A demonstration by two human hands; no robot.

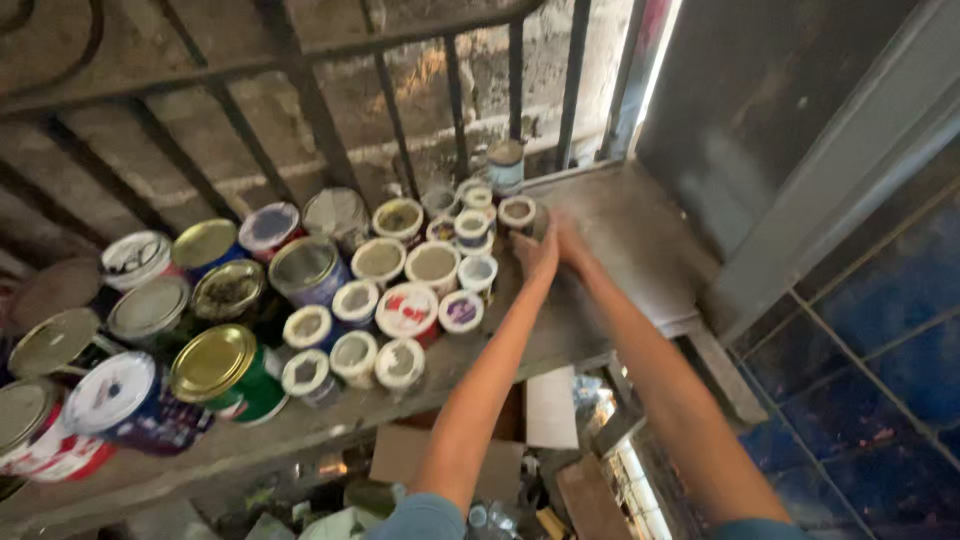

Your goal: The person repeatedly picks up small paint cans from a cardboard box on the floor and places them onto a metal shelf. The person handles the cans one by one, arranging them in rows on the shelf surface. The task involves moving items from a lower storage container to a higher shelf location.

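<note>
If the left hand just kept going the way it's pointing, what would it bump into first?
Probably the small white-lidded can just beyond the left hand, at the edge of the cluster of cans. The hand already looks very close to it, though depth is hard to judge from above.

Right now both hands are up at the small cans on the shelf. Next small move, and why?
Probably close both hands around the small white-lidded can and lift it straight up. The left hand and right hand meet just beside it, at the right end of the can cluster. Other small cans crowd its left, while the bare shelf lies to the right, so a sideways pull left risks knocking them.
</note>
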